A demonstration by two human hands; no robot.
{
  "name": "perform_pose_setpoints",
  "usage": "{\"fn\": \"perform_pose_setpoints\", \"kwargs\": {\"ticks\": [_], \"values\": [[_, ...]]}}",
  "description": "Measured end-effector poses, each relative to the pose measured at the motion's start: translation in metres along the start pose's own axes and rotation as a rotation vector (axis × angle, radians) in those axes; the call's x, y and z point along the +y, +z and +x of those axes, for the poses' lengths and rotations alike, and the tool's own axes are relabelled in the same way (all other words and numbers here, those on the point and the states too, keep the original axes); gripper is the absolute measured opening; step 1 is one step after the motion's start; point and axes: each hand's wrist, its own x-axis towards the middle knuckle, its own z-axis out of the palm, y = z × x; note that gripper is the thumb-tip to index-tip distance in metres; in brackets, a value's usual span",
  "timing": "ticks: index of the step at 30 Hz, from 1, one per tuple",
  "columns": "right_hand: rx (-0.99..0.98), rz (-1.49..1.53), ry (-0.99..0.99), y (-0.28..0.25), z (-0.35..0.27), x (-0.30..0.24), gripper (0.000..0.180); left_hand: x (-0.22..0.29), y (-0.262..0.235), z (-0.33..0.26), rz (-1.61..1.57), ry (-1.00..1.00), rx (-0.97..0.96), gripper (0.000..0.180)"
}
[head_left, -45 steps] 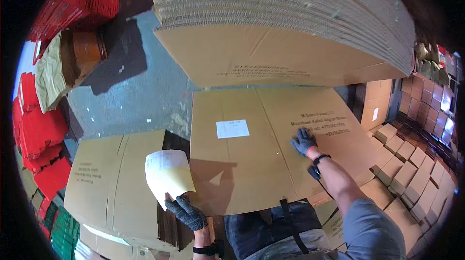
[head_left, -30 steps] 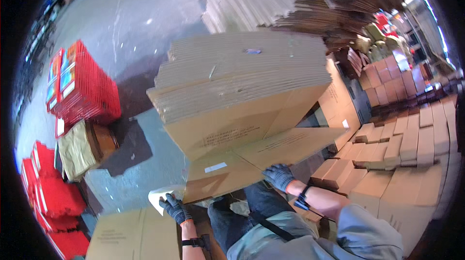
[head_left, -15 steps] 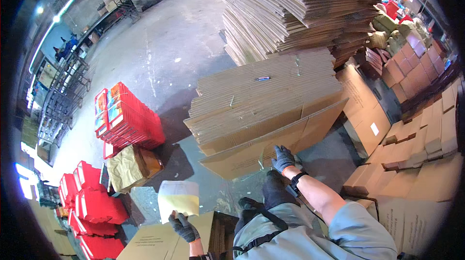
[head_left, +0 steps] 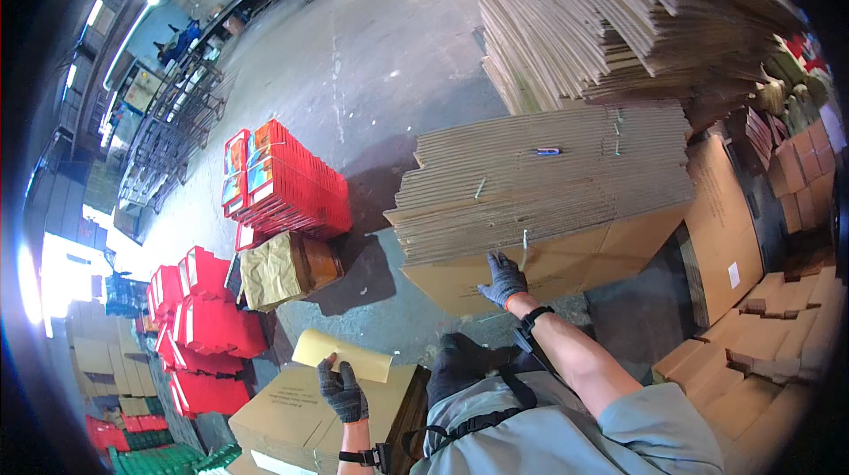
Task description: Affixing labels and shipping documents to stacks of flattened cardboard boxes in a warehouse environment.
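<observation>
Your right hand (head_left: 504,280), in a grey glove, rests on the front edge of the stack of flat cardboard (head_left: 548,201). Fingers are spread apart & pressed flat on the side of the lowest sheets, not wrapped round anything. A black band sits on that wrist.

Your left hand (head_left: 341,388), also gloved, holds a pale yellow sheet (head_left: 343,355) by its bottom edge. Fingers are closed on it, thumb in front. The sheet stands up & curls over a bit at the top. It's low in the view, just above a flat brown box (head_left: 301,422) on the floor, well apart from the stack.

The stack sits on the grey floor (head_left: 371,77) in front of you, to the right of centre. A small blue thing (head_left: 547,151) lies on top of it; can't tell what it is. Behind it is a much taller pile of cardboard sheets (head_left: 619,24).

To the left of the stack are red crates (head_left: 287,187), w/ a brown paper bundle (head_left: 285,270) just below them. More red crates (head_left: 199,325) sit further left. On the right are rows of small brown boxes (head_left: 761,333).
</observation>
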Motion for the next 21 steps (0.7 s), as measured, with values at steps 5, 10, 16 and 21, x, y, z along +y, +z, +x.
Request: {"fn": "perform_pose_setpoints", "kwargs": {"ticks": [5, 10, 16, 21], "values": [[0.032, -0.052, -0.096, 0.012, 0.089, -0.028, 0.095, 0.016, 0.024, 0.061, 0.124, 0.042, -0.064, 0.021], [0.080, -0.086, -0.073, 0.030, 0.169, -0.071, 0.087, -0.003, 0.049, 0.160, 0.142, -0.008, -0.225, 0.020], [0.053, -0.072, 0.158, 0.028, 0.219, -0.163, 0.077, -0.074, 0.072, 0.308, 0.368, 0.272, -0.594, 0.023], [0.295, -0.036, 0.464, 0.061, 0.188, -0.147, 0.055, -0.081, 0.165, 0.392, 0.751, 0.846, -1.124, 0.025]]}}
